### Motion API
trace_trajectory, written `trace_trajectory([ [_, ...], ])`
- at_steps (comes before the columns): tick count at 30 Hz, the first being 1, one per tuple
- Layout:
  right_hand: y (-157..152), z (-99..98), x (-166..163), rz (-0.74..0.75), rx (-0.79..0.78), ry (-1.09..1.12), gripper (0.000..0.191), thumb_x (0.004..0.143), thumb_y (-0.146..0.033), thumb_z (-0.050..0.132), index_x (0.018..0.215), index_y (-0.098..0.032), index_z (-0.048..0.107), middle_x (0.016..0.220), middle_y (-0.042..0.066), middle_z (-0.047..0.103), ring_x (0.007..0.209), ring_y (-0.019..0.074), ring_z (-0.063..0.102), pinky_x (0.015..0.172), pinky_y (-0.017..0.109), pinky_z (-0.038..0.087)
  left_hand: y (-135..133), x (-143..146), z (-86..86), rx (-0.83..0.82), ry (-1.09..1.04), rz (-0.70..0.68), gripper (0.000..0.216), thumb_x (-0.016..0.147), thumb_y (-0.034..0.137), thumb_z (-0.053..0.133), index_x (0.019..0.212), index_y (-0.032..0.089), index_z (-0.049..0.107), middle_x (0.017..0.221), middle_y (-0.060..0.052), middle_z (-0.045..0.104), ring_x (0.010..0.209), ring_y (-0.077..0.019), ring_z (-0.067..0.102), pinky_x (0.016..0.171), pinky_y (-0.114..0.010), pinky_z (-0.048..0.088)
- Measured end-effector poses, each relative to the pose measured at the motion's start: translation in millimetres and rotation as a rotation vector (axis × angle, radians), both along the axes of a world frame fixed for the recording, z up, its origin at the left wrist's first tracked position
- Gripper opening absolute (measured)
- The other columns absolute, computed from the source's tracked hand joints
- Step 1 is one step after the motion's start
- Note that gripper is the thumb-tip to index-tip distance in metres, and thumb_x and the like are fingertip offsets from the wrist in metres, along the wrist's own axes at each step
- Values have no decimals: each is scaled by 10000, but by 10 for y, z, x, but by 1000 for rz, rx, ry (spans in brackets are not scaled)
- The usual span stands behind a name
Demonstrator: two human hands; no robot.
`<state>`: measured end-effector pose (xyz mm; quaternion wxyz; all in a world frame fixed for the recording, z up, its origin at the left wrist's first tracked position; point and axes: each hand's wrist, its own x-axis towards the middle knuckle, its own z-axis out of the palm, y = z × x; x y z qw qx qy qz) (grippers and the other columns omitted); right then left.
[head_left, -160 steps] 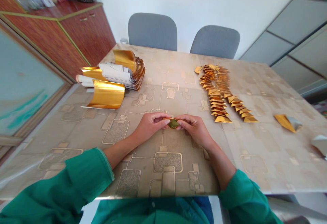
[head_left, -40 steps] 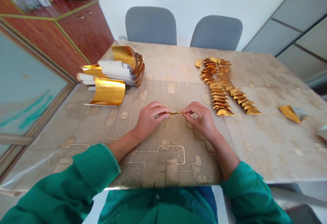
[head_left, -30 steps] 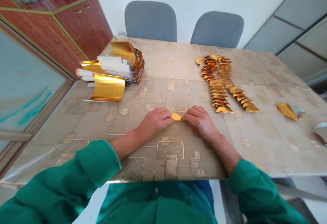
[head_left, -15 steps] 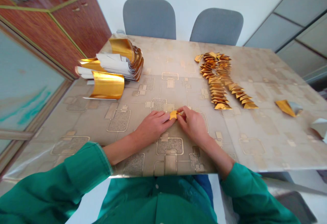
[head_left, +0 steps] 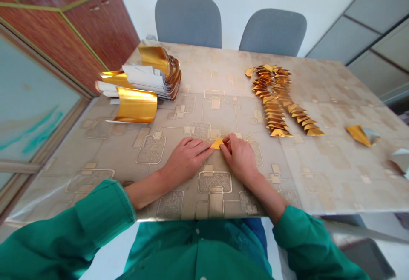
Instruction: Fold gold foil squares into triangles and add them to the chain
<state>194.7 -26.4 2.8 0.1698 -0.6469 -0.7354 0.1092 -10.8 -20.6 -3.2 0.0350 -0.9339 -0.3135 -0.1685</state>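
Observation:
Between my two hands a small piece of folded gold paper [head_left: 217,144] lies at the table's near middle. The fingers of my left hand [head_left: 186,159] are held together, thumb and fingertips closed on the paper's left end. On its right end, my right hand [head_left: 240,155] pinches with thumb and curled fingers. The fingertips partly cover both ends of the paper. Beyond my right hand, folded gold paper pieces [head_left: 277,116] stand in overlapping rows that curve together at the far end.
A stack of curled gold sheets with white backs [head_left: 147,80] sits at the table's far left, one gold sheet [head_left: 136,105] in front. To the right lie a gold and silver folded piece [head_left: 361,135] and a pale curled piece [head_left: 401,161]. Two grey chairs [head_left: 188,20] stand behind the patterned table [head_left: 306,161].
The gold paper between my hands now shows a slanted, more triangular outline. My left hand has shifted slightly left, and more of the paper is visible. The view has moved a little.

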Motion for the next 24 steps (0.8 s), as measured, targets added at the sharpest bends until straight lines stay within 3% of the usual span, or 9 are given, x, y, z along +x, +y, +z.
trace_trajectory([
  [3,-5,15,6,26,9,32,130,965,-261,462,957,-194,573,849,81,707,788,225,645,690,318,387,9,1,4,-34,-73,66,276,985,156,479,1223,160,619,1209,-84,667,1044,-235,580,906,-388,417],
  [6,13,35,52,28,-49,133,193,975,-216,402,1008,-180,589,893,85,725,791,216,657,695,312,402,52,35,27,-176,-164,195,250,972,254,546,1189,164,629,1157,-91,654,1025,-243,564,877,-388,444],
  [11,69,53,122,-56,-124,289,269,949,-232,437,1148,-180,611,771,38,720,663,183,638,635,280,398,137,160,48,-339,-246,251,246,870,339,705,1057,182,669,1095,-75,624,1034,-255,550,878,-401,451],
  [16,98,75,128,-38,-156,307,211,924,-245,495,1024,-204,676,749,12,716,648,155,618,622,253,386,155,270,73,-408,-305,194,187,844,286,734,980,185,653,1047,-48,637,1010,-232,559,868,-372,442],
  [24,117,119,114,-72,-195,186,170,954,-261,494,905,-204,647,786,15,715,680,147,621,628,245,347,190,318,80,-516,-345,280,115,815,255,732,825,181,645,927,-23,633,937,-218,569,834,-362,422],
])
